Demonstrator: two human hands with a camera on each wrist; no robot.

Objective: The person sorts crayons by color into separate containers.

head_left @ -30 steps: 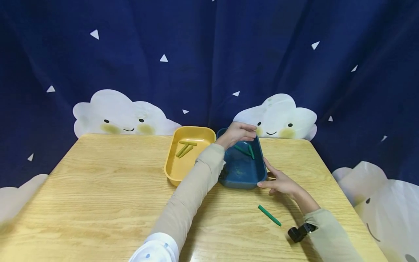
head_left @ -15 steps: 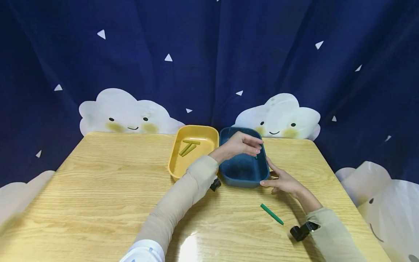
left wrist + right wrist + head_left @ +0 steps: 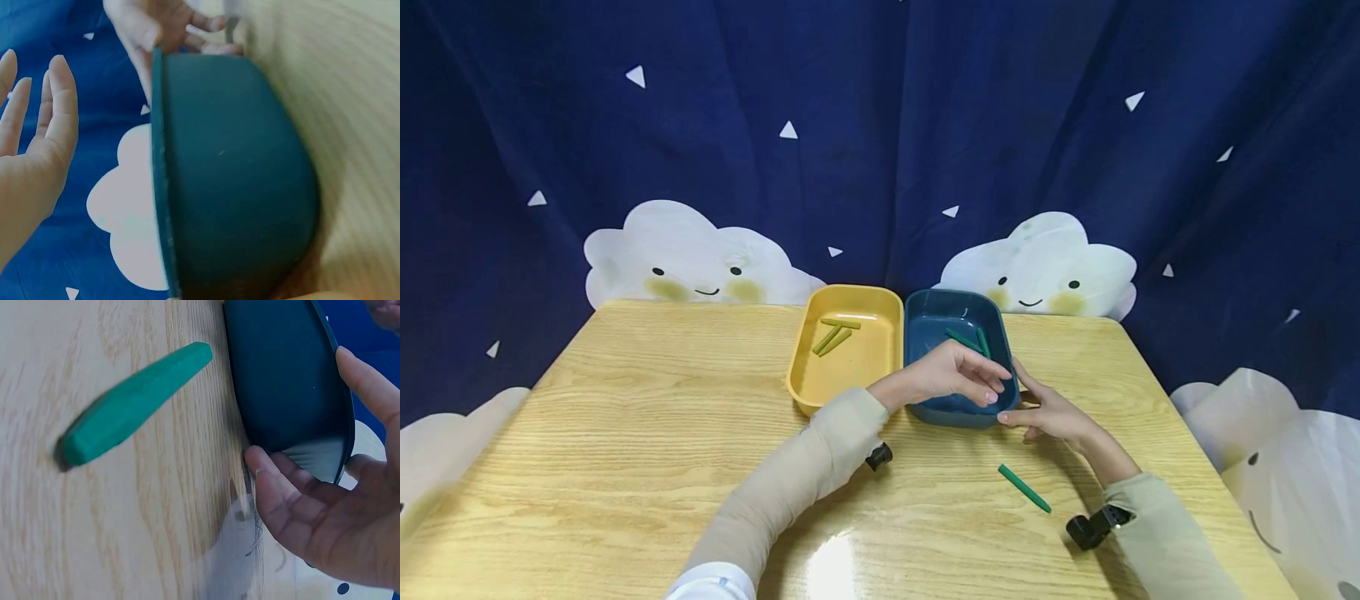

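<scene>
My left hand [image 3: 958, 375] hangs over the near part of the blue plastic bin [image 3: 936, 304], fingers loosely bent with nothing between them. In the left wrist view the left hand [image 3: 47, 140] stands apart from the bin's outer wall [image 3: 231, 169]. My right hand [image 3: 1048, 417] holds the bin's near right corner, thumb and fingers either side of it. The right wrist view shows one fingertip of the right hand [image 3: 337, 519] at the rim and others low beside the wall. Two green sticks [image 3: 983, 340] lie inside the bin. Another green crayon-like stick [image 3: 1025, 488] lies on the table before it.
A yellow bin [image 3: 857, 379] stands directly left of the blue one, with several olive-yellow sticks [image 3: 835, 337] inside. Both bins sit near the back of the wooden table [image 3: 662, 433]. A dark blue curtain [image 3: 850, 125] with cloud prints hangs behind.
My left hand has moved back toward me and slightly right, from the blue bin's far part to its near part, uncovering the green sticks. The right hand stays at the corner.
</scene>
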